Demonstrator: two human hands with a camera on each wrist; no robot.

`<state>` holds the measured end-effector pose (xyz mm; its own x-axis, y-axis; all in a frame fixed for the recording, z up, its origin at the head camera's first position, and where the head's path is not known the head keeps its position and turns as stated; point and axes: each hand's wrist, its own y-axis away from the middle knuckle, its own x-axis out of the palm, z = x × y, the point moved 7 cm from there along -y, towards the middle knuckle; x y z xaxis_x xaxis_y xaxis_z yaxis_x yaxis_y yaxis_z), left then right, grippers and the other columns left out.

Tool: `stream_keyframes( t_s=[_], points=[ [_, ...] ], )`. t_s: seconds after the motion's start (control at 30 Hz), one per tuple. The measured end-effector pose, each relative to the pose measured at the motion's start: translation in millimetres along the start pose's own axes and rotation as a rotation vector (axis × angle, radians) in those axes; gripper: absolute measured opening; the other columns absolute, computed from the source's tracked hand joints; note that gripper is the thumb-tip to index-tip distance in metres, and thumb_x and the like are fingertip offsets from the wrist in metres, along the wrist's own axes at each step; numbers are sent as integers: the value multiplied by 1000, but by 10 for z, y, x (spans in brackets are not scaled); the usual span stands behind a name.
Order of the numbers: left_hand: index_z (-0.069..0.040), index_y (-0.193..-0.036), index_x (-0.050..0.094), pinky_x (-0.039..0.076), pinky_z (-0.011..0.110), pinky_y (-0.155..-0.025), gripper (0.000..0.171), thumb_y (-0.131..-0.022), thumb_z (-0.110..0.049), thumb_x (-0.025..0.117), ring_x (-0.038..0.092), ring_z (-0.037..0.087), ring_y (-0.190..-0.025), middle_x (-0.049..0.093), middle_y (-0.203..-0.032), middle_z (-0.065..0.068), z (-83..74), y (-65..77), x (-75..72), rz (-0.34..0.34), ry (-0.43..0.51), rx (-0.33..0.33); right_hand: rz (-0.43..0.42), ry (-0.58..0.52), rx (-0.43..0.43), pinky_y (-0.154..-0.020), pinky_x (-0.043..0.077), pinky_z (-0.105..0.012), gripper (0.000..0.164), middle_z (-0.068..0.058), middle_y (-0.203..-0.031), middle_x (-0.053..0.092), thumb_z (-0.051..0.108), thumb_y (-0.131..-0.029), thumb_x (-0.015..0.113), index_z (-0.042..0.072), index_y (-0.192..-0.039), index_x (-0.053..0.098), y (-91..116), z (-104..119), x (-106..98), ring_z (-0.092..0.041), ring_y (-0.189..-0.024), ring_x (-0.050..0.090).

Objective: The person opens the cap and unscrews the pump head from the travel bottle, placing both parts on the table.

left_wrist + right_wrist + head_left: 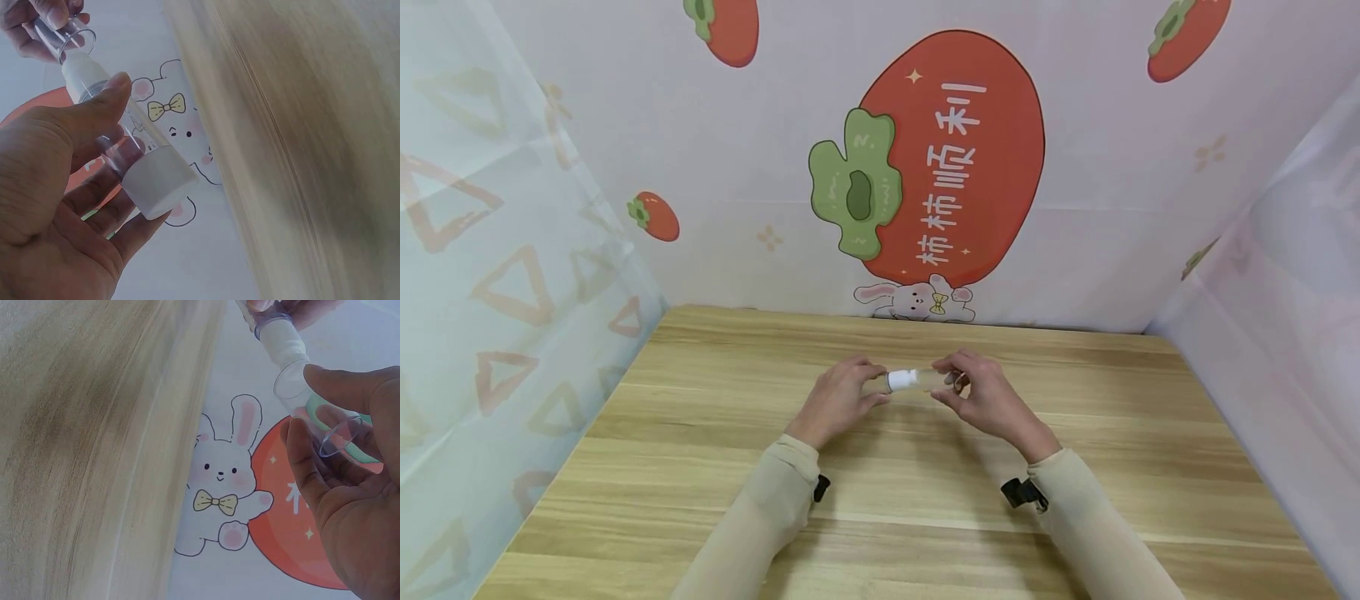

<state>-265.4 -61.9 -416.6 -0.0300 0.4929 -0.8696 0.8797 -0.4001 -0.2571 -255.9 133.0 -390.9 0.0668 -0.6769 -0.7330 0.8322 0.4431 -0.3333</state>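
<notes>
My left hand (841,398) grips a clear pump bottle (147,132) with a white base (159,179) and a white pump head (80,70). Thumb and fingers wrap its see-through body, which tilts so that the head points toward my right hand (981,392). That hand pinches a clear cylindrical cap (319,415) between thumb and fingers. In the right wrist view, the cap's open rim sits right at the tip of the white pump head, the two roughly in line. Both hands hold these pieces above the wooden table (880,533).
Behind the table hangs a pale cloth backdrop (1097,250) printed with a large red persimmon (992,167) and a white rabbit (917,302). Patterned cloth (460,292) stands along the left side, another sheet (1285,317) along the right. Black straps (1022,493) show at the wrists.
</notes>
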Motion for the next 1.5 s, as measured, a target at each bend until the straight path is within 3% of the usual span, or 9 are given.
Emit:
stream_keyframes(
  t_s=[0.27,0.43,0.6,0.83,1.07,1.27,1.5],
  points=[
    [-9,-116,75,56,44,-79,38,-83,-22,86,66,24,-94,71,-108,7,91,46,-87,-48,24,-9,-9,15,19,-69,57,-30,32,-3,-99,65,10,-84,84,4,-113,71,-32,-30,43,-15,-82,62],
    [-9,-118,75,55,46,-86,38,-84,-23,86,67,25,-100,71,-113,7,138,67,-129,-53,33,-39,24,30,48,-70,56,-30,33,-10,-101,66,11,-86,83,1,-114,70,-66,-81,108,-16,-83,61],
    [-9,-118,75,54,47,-89,39,-85,-24,85,67,27,-104,71,-116,8,168,84,-164,-58,41,-58,55,36,97,-71,55,-32,31,-8,-100,64,12,-86,82,3,-113,70,-98,-141,191,-17,-84,60],
    [-8,-117,75,55,47,-84,38,-84,-23,86,66,26,-99,71,-113,8,182,84,-186,-70,38,-55,94,44,125,-76,54,-37,32,-15,-104,65,10,-87,81,0,-115,69,-138,-191,308,-20,-87,61],
    [-8,-119,75,54,47,-83,39,-85,-24,85,66,27,-99,71,-113,9,181,78,-201,-60,54,-66,126,75,183,-79,55,-37,31,-6,-101,61,13,-86,83,4,-113,71,-179,-241,410,-21,-91,61],
    [-6,-116,75,53,45,-75,38,-83,-22,86,65,27,-90,72,-107,10,163,75,-213,-76,62,-44,159,113,210,-80,54,-38,28,-7,-101,61,11,-86,81,4,-112,71,-205,-273,482,-22,-93,60],
    [-5,-116,75,54,47,-78,38,-83,-21,86,66,32,-93,72,-106,11,158,86,-207,-76,91,-35,185,142,212,-79,54,-38,29,-6,-99,60,9,-85,81,4,-111,72,-218,-288,534,-22,-90,59]
  ],
)
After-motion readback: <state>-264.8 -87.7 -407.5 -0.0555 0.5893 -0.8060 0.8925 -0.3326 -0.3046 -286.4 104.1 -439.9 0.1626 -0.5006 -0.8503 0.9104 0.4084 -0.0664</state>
